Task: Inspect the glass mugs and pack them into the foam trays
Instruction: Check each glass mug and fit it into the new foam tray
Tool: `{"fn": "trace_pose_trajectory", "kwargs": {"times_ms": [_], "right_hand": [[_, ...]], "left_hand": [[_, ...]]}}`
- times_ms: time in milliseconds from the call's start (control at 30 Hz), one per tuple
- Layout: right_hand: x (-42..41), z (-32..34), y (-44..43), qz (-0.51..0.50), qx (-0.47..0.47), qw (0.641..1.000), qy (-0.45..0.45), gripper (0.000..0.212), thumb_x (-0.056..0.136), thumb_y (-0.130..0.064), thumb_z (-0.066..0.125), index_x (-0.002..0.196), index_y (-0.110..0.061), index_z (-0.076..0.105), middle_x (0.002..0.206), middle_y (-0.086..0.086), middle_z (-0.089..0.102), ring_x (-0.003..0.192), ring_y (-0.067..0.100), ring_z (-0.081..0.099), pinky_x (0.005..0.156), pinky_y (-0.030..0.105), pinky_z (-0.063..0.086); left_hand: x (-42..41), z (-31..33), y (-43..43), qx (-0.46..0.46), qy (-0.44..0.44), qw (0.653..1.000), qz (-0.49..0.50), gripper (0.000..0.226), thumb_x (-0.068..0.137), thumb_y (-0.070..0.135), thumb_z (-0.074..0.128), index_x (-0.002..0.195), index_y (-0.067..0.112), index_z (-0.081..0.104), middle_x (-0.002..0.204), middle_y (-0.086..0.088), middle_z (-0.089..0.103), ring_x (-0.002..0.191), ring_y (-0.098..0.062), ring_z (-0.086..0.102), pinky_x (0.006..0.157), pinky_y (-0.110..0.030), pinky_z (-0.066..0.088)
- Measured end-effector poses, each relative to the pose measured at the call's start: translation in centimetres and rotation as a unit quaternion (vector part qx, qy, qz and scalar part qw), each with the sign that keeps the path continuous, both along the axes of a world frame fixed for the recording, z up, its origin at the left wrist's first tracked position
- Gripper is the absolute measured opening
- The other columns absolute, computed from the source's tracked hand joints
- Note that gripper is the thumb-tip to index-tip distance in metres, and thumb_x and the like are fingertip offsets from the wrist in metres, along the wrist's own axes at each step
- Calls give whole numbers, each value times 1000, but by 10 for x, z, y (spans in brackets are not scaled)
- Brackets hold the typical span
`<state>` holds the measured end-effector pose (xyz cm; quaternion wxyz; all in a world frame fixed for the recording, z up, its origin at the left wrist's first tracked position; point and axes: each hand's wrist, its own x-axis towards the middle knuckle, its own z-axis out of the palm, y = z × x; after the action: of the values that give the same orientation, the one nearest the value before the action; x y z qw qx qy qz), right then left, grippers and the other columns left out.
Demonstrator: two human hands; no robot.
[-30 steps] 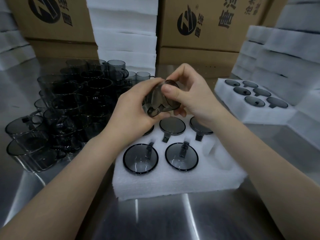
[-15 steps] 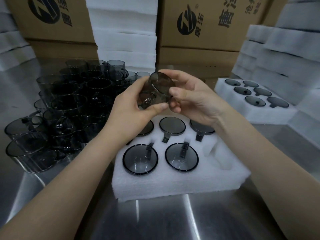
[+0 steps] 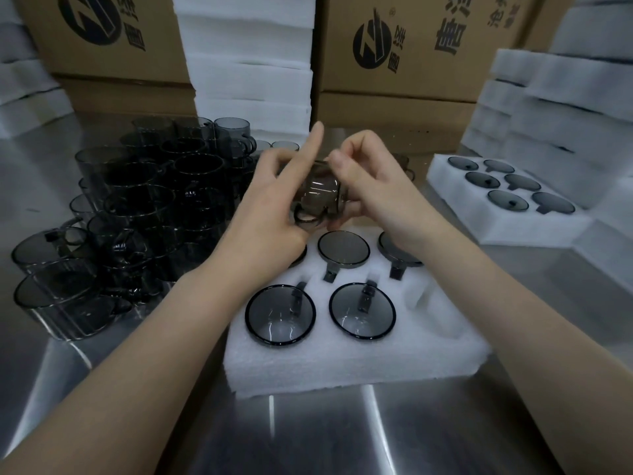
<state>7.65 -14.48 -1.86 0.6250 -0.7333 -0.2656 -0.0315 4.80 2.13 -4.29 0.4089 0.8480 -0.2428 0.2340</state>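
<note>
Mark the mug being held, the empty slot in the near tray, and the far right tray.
held mug (image 3: 320,190): head view, glass wall.
empty slot (image 3: 418,293): head view, foam hollow.
far right tray (image 3: 520,223): head view, bare front rim.

Both hands, left and right, hold smoky glass mug above foam tray.

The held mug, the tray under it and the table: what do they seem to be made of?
The held mug: smoky grey glass, glossy, see-through. The tray: white foam, matte, fuzzy cut edges. The table: probably stainless steel, brushed, streaky reflections.
</note>
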Motion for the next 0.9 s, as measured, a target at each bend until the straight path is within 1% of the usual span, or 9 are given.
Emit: {"fn": "trace_pose_trajectory", "kwargs": {"times_ms": [100,167,233,333,400,500,600,733,900], "right_hand": [[0,-2,1,14,-18,1000,-4,41,78,-25,75,94,-21,37,97,3,58,78,20,64,63,44,58],[0,-2,1,11,-16,1000,-6,44,76,-18,77,99,-20,39,96,1,63,78,20,65,68,44,58],[0,-3,2,7,-16,1000,-12,47,75,-15,75,109,-20,43,101,0,67,86,14,67,76,43,58],[-1,-5,4,2,-47,999,-22,62,72,-16,77,125,-19,43,114,4,64,103,10,65,87,36,56],[-2,-5,6,-24,-103,993,-53,79,68,-25,79,136,-19,40,118,-7,59,111,3,60,96,24,48],[-2,-3,7,-65,-171,978,-98,92,64,-41,75,146,-25,36,119,-27,50,117,-3,53,100,14,40],[-2,-3,4,-61,-187,976,-90,92,72,-45,71,152,-27,28,128,-19,50,121,-4,48,98,5,34],[-3,-2,2,-64,-193,974,-96,81,82,-48,60,153,-26,27,119,-28,47,109,-18,48,93,1,33],[-4,-2,0,-70,-189,972,-123,64,93,-44,48,151,-22,33,124,-18,50,108,-24,45,92,1,33]], "left_hand": [[0,2,0,-31,15,999,15,98,81,8,76,155,28,14,130,7,48,115,5,49,100,-12,40],[-4,4,-1,-60,21,998,9,95,80,15,77,154,27,19,139,10,50,123,-4,52,105,-28,43],[-7,6,-3,-57,18,998,3,90,77,19,79,151,25,28,142,11,50,127,-7,51,108,-35,41],[-9,8,-4,-6,-18,1000,1,81,73,13,79,146,21,42,129,15,56,117,-3,49,106,-22,36],[-9,8,-5,34,-52,998,10,79,71,5,78,143,13,46,122,16,53,107,-2,45,98,-6,28],[-9,7,-5,55,-61,996,29,79,71,4,76,143,11,46,116,15,52,104,-5,42,93,-1,24],[-11,9,-6,32,-42,998,40,76,73,15,76,143,23,47,110,16,56,108,-9,51,91,-6,33],[-15,12,-8,-16,-25,999,21,70,74,22,80,138,24,53,112,9,68,106,-10,62,93,-29,49],[-15,12,-8,-49,-19,999,7,73,73,19,84,139,18,53,121,7,67,111,-1,61,98,-20,46]]}}
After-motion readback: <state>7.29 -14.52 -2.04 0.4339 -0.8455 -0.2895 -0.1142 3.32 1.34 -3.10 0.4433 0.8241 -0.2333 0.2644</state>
